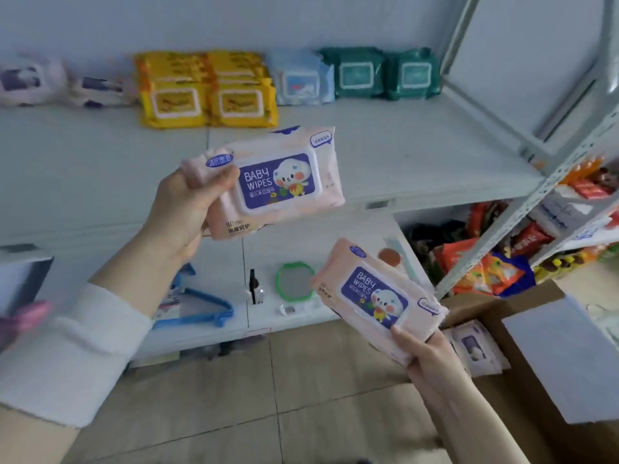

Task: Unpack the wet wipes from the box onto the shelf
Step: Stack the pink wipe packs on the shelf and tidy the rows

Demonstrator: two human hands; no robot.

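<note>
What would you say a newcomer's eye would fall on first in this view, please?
Most likely the two pink baby wipes packs held up mid-frame: the upper pack gripped by the left hand in front of the shelf, the lower pack by the right hand beside the cardboard box. After that, the yellow packs and green packs at the shelf's back.

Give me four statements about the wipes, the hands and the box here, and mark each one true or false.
1. The left hand grips one pink baby wipes pack, the right hand another. True.
2. The yellow packs lie on the floor. False: they are stacked on the shelf.
3. The green packs sit right of the yellow ones. True.
4. The cardboard box is empty. False: a pack shows inside.
</note>
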